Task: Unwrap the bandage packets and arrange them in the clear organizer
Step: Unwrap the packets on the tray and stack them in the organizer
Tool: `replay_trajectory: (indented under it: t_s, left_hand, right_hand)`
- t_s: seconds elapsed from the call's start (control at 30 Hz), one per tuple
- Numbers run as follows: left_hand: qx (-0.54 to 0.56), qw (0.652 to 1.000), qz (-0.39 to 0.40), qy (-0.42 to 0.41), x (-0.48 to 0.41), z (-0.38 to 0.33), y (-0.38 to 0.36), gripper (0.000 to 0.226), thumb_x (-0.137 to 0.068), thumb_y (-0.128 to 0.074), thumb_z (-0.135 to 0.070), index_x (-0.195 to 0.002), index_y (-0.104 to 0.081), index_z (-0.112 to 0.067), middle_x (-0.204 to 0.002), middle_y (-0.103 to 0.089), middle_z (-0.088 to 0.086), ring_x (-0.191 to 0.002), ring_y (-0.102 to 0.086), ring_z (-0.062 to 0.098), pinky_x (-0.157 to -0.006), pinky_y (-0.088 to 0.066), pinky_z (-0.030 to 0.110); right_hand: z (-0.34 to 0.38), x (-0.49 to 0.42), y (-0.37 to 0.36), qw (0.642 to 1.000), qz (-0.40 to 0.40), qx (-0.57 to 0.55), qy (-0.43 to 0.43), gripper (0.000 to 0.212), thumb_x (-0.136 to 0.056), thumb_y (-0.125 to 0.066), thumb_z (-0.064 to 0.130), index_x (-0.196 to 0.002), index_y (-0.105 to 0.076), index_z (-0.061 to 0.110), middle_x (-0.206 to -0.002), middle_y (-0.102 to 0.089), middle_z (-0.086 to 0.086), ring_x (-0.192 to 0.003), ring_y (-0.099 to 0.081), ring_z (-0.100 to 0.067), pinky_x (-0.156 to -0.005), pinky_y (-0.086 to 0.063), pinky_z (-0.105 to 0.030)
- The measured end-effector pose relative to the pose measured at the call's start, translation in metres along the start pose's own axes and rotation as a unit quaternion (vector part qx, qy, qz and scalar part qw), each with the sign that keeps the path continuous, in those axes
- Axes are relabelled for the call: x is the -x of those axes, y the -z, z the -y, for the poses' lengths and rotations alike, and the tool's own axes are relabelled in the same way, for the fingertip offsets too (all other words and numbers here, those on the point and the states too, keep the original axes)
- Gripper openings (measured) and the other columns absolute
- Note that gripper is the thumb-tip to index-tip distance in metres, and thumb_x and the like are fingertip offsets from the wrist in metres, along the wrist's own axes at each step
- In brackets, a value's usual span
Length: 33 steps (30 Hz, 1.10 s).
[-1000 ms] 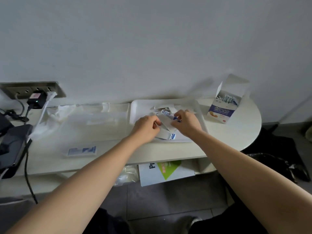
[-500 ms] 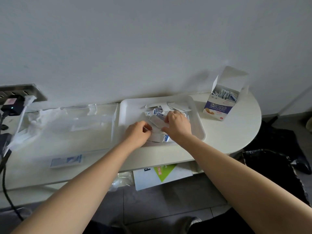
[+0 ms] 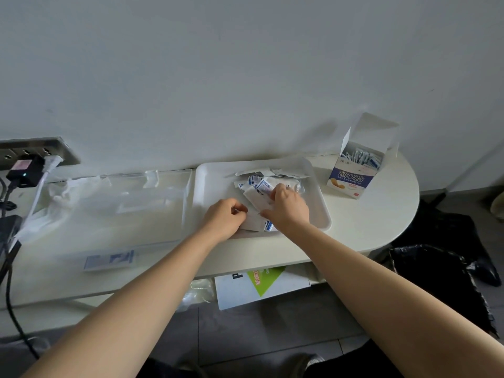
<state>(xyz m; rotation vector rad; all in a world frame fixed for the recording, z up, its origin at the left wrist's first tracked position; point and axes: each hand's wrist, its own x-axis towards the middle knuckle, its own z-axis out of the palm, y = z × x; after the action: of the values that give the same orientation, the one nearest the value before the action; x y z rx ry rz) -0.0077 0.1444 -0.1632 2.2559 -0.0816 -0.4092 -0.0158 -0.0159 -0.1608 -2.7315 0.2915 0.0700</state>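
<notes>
Both hands work over a white tray (image 3: 210, 184) that sits on the pale desk (image 3: 368, 222) against the wall. The left hand (image 3: 222, 221) has its fingers curled and pinches the near-left edge of a white packet (image 3: 255, 204). The right hand (image 3: 289, 207) grips the same packet from the other side, fingers bent over it and thumb pointing toward the left hand. The two hands lie close together, just apart, with the packet between them. Behind them a heap of bandage packets (image 3: 256, 182), white with blue print, fills the far middle of the tray.

The clear organizer (image 3: 131, 197) lies flat on the desk just left of the tray, touching or nearly touching its side; whether anything lies in it cannot be told. A loose packet (image 3: 110, 260) rests on the desk nearer the front edge. An opened box (image 3: 351, 178) with more packets stands right of the tray. A wall socket (image 3: 54, 150) holding a black charger (image 3: 23, 171) is at the far left. A booklet (image 3: 259, 286) lies on the shelf below.
</notes>
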Motion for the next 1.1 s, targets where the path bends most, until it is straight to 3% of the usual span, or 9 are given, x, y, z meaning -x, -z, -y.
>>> replay_trajectory:
  t_s: [0.1,0.27,0.37,0.47,0.53,0.63,0.87,0.97,1.1]
  left_hand:
    - [0.018,1.0,0.003,0.009,-0.001,-0.001,-0.001,0.016,-0.086,-0.053,-0.015,-0.093,-0.065,-0.024,-0.08,-0.065,0.001,-0.071,-0.064,0.023,-0.079,-0.057,0.04]
    - [0.038,0.999,0.013,0.024,-0.004,-0.004,-0.005,0.023,-0.088,-0.053,-0.015,-0.109,-0.063,-0.015,-0.08,-0.064,0.002,-0.071,-0.063,0.025,-0.081,-0.056,0.043]
    - [0.057,0.998,0.026,0.029,-0.005,-0.003,-0.006,0.019,-0.09,-0.053,-0.015,-0.106,-0.063,-0.014,-0.077,-0.063,0.002,-0.069,-0.061,0.023,-0.082,-0.056,0.041]
    - [0.118,0.992,0.02,0.039,-0.002,-0.005,-0.007,0.015,-0.093,-0.052,-0.017,-0.093,-0.064,-0.009,-0.073,-0.062,0.006,-0.062,-0.056,0.022,-0.069,-0.053,0.034]
    - [0.186,0.981,0.025,0.059,0.001,-0.011,-0.005,0.023,-0.095,-0.053,-0.025,-0.092,-0.063,-0.005,-0.079,-0.062,0.011,-0.061,-0.055,0.022,-0.062,-0.051,0.03]
    - [0.302,0.948,0.043,0.094,0.002,-0.024,-0.005,0.029,-0.095,-0.054,-0.034,-0.094,-0.064,-0.007,-0.085,-0.065,0.011,-0.068,-0.061,0.024,-0.07,-0.054,0.035]
    - [0.452,0.883,-0.007,0.123,0.004,-0.03,-0.005,0.03,-0.094,-0.037,0.001,-0.092,-0.066,-0.002,-0.08,-0.069,0.014,-0.067,-0.067,0.024,-0.072,-0.056,0.036]
    - [0.451,0.883,-0.006,0.13,0.005,-0.03,-0.003,0.025,-0.095,-0.04,-0.001,-0.101,-0.064,0.003,-0.086,-0.068,0.017,-0.067,-0.067,0.026,-0.07,-0.059,0.036]
    - [0.46,0.879,-0.005,0.127,0.009,-0.033,-0.004,0.017,-0.096,-0.051,-0.007,-0.088,-0.064,-0.001,-0.074,-0.07,0.012,-0.056,-0.069,0.02,-0.061,-0.06,0.03]
  right_hand:
    - [0.0,0.001,0.0,1.0,0.0,0.021,0.004,0.051,-0.079,-0.073,0.041,-0.116,-0.056,0.01,-0.119,-0.054,-0.01,-0.111,-0.053,-0.029,-0.088,-0.045,-0.035]
    - [0.002,-0.001,0.001,1.0,0.015,0.02,0.007,0.043,-0.078,-0.073,0.039,-0.107,-0.062,0.01,-0.111,-0.06,-0.01,-0.103,-0.057,-0.029,-0.078,-0.045,-0.033]
    - [0.001,-0.003,0.002,0.999,0.033,-0.01,0.0,0.024,-0.077,-0.071,0.033,-0.086,-0.063,0.013,-0.093,-0.06,-0.008,-0.089,-0.058,-0.027,-0.065,-0.04,-0.029]
    - [-0.004,-0.002,-0.001,0.996,0.021,-0.09,0.009,0.02,-0.077,-0.069,0.031,-0.069,-0.058,0.016,-0.075,-0.062,-0.004,-0.075,-0.058,-0.023,-0.059,-0.039,-0.028]
    - [-0.006,0.0,-0.001,0.988,-0.015,-0.147,0.038,0.013,-0.077,-0.07,0.024,-0.072,-0.06,0.017,-0.069,-0.059,0.003,-0.072,-0.054,-0.018,-0.062,-0.041,-0.029]
    - [-0.006,0.002,-0.001,0.974,-0.056,-0.186,0.114,0.015,-0.073,-0.071,0.013,-0.071,-0.058,0.018,-0.068,-0.056,0.006,-0.066,-0.05,-0.015,-0.061,-0.042,-0.03]
    - [-0.005,0.009,0.001,0.956,-0.014,-0.231,0.182,0.021,-0.076,-0.078,0.031,-0.082,-0.065,0.016,-0.085,-0.053,0.005,-0.074,-0.049,-0.003,-0.066,-0.039,-0.012]
    - [-0.005,0.012,0.005,0.944,-0.018,-0.297,0.144,0.021,-0.078,-0.077,0.028,-0.088,-0.062,0.017,-0.087,-0.059,0.002,-0.076,-0.053,-0.011,-0.068,-0.043,-0.02]
    - [-0.003,0.009,0.009,0.937,0.032,-0.336,0.09,0.022,-0.076,-0.078,0.017,-0.084,-0.058,0.022,-0.08,-0.066,-0.008,-0.07,-0.06,-0.02,-0.071,-0.051,-0.036]
